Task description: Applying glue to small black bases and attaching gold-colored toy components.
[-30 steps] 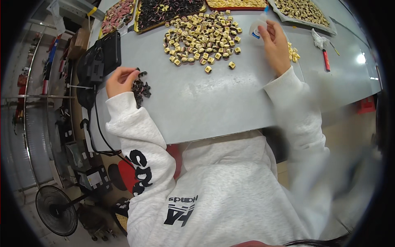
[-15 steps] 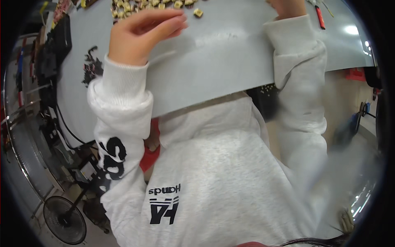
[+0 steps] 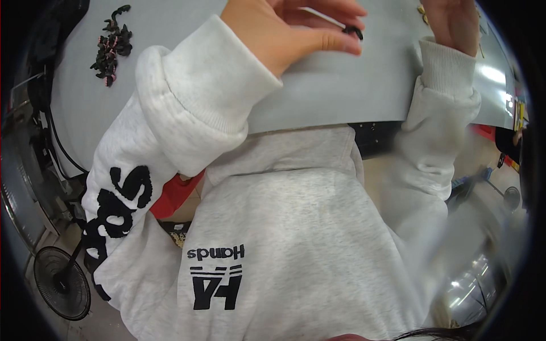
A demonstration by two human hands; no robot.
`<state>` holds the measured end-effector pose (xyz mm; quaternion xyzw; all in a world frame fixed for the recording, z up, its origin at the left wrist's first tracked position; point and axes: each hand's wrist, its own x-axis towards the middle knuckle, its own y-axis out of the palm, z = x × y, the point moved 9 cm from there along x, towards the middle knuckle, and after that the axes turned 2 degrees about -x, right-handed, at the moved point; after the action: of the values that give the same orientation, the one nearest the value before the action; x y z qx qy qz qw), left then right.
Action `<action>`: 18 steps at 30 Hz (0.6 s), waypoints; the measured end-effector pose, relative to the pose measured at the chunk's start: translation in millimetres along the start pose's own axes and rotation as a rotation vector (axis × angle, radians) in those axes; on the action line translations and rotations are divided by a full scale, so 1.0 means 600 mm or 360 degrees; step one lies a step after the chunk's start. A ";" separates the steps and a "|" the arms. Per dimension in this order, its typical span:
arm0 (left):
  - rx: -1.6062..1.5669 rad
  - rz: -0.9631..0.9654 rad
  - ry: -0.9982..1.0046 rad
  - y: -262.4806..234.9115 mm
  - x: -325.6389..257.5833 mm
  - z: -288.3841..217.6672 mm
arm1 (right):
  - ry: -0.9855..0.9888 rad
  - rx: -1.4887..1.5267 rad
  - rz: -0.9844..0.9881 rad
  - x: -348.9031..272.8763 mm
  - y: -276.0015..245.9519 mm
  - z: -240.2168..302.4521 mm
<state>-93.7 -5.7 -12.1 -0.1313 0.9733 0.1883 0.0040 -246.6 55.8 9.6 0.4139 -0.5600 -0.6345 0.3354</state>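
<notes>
The view now tips further down than a second ago: the trays and the heap of tan pieces at the table's (image 3: 341, 96) far edge are out of sight, and the grey sweatshirt (image 3: 296, 238) fills most of the picture. The left hand (image 3: 284, 28), earlier at the black pile (image 3: 111, 45) near the left edge, is now well right of it, near the middle of the tabletop, pinching a small black piece (image 3: 352, 31). The right hand (image 3: 452, 23) sits closer to the near edge, cut off at the top.
</notes>
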 end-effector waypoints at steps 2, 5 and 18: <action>0.0098 0.0044 0.0032 0.000 -0.006 -0.005 | -0.1008 -0.1629 -0.0119 -0.030 0.032 0.034; 0.0286 0.0135 0.0100 -0.001 -0.016 -0.013 | -0.0845 -0.1323 -0.0080 -0.026 0.014 -0.005; 0.0611 0.0035 0.0260 -0.004 -0.010 -0.029 | -0.0390 -0.1978 0.0114 -0.047 0.018 -0.056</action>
<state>-86.3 -12.8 3.5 -0.1323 0.9898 -0.0119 -0.0520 -204.5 65.0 23.2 0.0473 -0.1350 -0.8723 0.4676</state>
